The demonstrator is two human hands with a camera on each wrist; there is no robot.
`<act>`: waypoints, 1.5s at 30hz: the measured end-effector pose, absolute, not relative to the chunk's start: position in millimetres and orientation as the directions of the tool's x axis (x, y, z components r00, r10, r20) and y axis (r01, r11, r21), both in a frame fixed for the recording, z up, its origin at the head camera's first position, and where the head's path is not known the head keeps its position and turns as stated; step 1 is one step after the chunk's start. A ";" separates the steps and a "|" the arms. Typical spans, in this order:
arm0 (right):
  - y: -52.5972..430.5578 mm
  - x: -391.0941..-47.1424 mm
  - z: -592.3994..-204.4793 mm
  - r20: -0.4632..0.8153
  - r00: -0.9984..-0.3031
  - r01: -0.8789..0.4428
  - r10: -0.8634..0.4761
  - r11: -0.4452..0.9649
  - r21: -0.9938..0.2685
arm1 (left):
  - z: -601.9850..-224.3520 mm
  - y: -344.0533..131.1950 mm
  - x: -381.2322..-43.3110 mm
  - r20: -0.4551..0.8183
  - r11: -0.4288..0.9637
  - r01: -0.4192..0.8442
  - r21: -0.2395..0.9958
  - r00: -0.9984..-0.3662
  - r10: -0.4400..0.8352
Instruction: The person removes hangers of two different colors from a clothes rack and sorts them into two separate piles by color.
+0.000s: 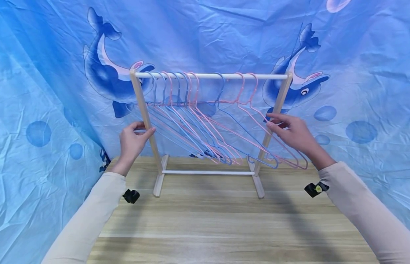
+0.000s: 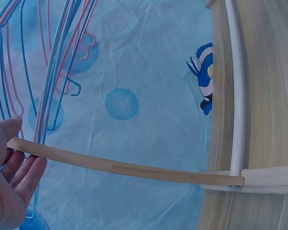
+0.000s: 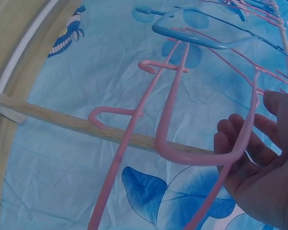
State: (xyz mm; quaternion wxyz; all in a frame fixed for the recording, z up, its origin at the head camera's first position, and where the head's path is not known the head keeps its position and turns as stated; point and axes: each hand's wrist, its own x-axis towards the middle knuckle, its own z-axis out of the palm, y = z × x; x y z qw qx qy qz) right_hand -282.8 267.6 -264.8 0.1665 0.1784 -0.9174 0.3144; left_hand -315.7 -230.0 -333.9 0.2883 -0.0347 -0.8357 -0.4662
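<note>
A wooden clothes rack with a white top rod carries several pink and blue clothes hangers. My left hand grips the rack's left post; in the left wrist view its thumb and fingers lie on either side of that post. Beside the right post is my right hand, its fingers loosely bent and the thumb apart. A pink hanger crosses in front of those fingers in the right wrist view. Whether the right fingertips touch the post is unclear.
The rack stands on a wood-grain table, with a white lower bar between its feet. Behind and beside it hangs a blue cloth printed with dolphins. Most hangers cluster toward the left; a blue hanger and two pink ones hang farther right.
</note>
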 end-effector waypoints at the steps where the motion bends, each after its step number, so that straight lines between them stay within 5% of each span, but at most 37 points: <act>1: 267.1 -283.1 -265.0 0.418 -0.881 -0.430 -0.222 0.741 -0.515 | -333.7 -230.2 -315.5 0.510 0.562 0.323 0.762 -0.833 -0.213; 15: 263.5 -287.5 -263.4 0.426 -0.888 -0.388 -0.173 0.778 -0.494 | -333.3 -230.3 -317.4 0.476 0.557 0.270 0.786 -0.839 -0.264; 45: 264.4 -295.5 -273.4 0.716 -0.685 -0.536 -0.133 0.759 -0.371 | -332.6 -221.9 -320.8 0.476 0.562 0.242 0.791 -0.821 -0.315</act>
